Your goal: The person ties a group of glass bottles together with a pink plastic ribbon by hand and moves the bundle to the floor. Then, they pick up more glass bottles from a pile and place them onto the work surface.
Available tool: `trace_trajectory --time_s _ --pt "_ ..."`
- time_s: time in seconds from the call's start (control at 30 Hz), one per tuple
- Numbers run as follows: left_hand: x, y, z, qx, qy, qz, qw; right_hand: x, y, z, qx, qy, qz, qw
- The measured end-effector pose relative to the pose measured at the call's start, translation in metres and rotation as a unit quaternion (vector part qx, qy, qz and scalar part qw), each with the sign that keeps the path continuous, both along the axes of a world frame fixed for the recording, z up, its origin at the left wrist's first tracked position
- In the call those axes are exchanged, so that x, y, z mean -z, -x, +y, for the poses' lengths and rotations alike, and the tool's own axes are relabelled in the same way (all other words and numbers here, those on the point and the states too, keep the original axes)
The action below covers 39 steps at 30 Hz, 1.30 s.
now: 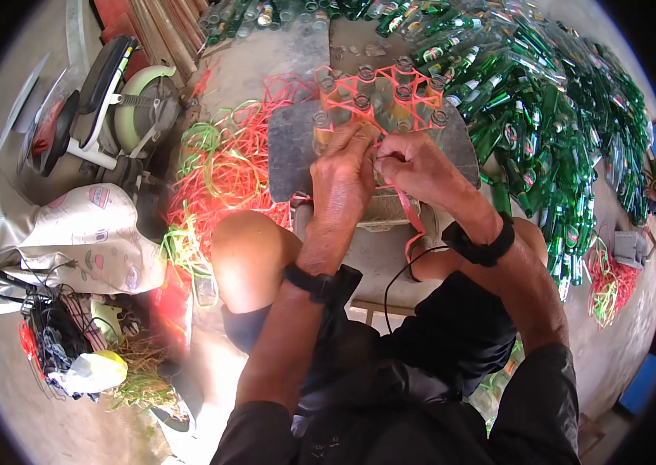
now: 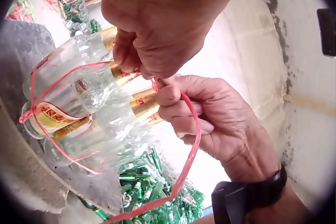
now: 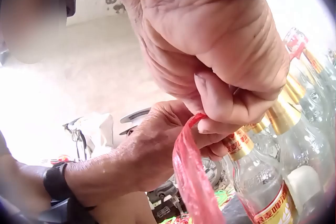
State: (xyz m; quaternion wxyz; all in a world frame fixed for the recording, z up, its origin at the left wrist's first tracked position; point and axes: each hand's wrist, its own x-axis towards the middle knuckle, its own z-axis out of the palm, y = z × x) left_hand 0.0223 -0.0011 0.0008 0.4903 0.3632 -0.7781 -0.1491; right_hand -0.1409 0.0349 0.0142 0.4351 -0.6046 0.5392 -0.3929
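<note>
Head — left hand [image 1: 343,164], right hand [image 1: 423,167] pinch crinkled strip [image 1: 409,211] by glass bottles [image 1: 363,102]

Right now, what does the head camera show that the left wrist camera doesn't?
Only the head view: the person's bare knees, a pale printed cover and a grey block.

Only the left wrist view: the red and gold print on a bottle's label, close up.

Both: left hand, right hand, red strip, clear bottles, green bottles.
</note>
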Motion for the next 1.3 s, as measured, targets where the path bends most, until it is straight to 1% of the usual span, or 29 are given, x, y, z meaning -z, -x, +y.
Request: trace_trajectory --time_s 0.07,0.17,0.23,0.27,0.33,0.4,0.47,0.53,0.6,0.67,0.7,0.77,0.8,0.87,0.9,0.97,1.03,1.1,1.2,1.3 --pt "0.0 -0.001 -0.001 -0.004 -0.004 0.0 1.0 -0.006 0.0 0.0 -0.008 -0.02 0.002 1.0" --pt "-0.006 -0.004 -0.002 0.008 -0.025 -0.01 1.0 -0.012 0.001 -0.002 -0.008 -0.008 0.024 1.0" --pt "-0.014 -0.006 -0.003 0.033 -0.08 -0.018 0.996 -0.013 0.006 -0.003 -0.016 -0.016 0.022 0.999" --pt "-0.013 -0.007 -0.004 0.031 -0.081 -0.017 0.996 -0.014 0.007 -0.003 -0.022 -0.025 0.019 0.999" --pt "-0.01 -0.008 -0.009 0.054 -0.056 -0.019 0.997 -0.016 0.009 -0.006 -0.028 -0.018 0.02 0.999" --pt "-0.01 -0.01 -0.009 0.05 -0.063 -0.018 0.997 -0.021 0.009 -0.008 -0.033 -0.012 0.022 0.999" --pt "-0.011 -0.009 -0.009 0.046 -0.069 -0.015 0.996 -0.033 0.007 -0.011 -0.013 -0.073 0.025 0.997" --pt "-0.01 -0.007 -0.01 0.041 -0.067 -0.014 0.997 -0.046 0.001 -0.016 -0.001 -0.092 0.024 0.996" --pt "-0.009 -0.006 -0.011 0.035 -0.077 -0.015 0.996 -0.045 0.002 -0.023 0.011 -0.111 0.022 0.994" --pt "-0.008 -0.006 -0.014 0.028 -0.085 -0.018 0.996 -0.034 0.007 -0.034 -0.023 -0.052 0.105 0.993" --pt "-0.008 -0.007 -0.014 0.031 -0.081 -0.015 0.996 -0.033 0.008 -0.039 -0.025 -0.054 0.106 0.993" --pt "-0.008 -0.007 -0.015 0.034 -0.079 -0.011 0.996 -0.033 0.009 -0.047 -0.031 -0.031 0.164 0.986" --pt "-0.008 -0.007 -0.016 0.032 -0.089 -0.013 0.995 -0.035 0.007 -0.049 -0.032 -0.032 0.164 0.985" --pt "-0.008 -0.007 -0.017 0.029 -0.099 -0.014 0.995 -0.042 0.003 -0.052 0.004 0.024 0.178 0.984" --pt "-0.007 -0.007 -0.019 0.028 -0.1 -0.009 0.995 -0.043 0.002 -0.052 0.004 0.023 0.178 0.984" --pt "-0.006 -0.007 -0.019 0.026 -0.1 -0.004 0.995 -0.045 0.0 -0.053 0.001 0.061 0.204 0.977" --pt "-0.009 -0.006 -0.017 0.008 -0.149 -0.013 0.989 -0.049 0.002 -0.057 -0.006 0.049 0.215 0.975" --pt "-0.01 -0.005 -0.017 0.002 -0.152 -0.02 0.988 -0.048 0.004 -0.058 -0.011 0.035 0.225 0.974" --pt "-0.01 -0.004 -0.018 -0.008 -0.153 -0.026 0.988 -0.045 0.008 -0.06 -0.015 0.051 0.21 0.976" --pt "-0.012 -0.002 -0.019 -0.017 -0.147 -0.031 0.988 -0.045 0.012 -0.061 -0.03 0.03 0.212 0.976"
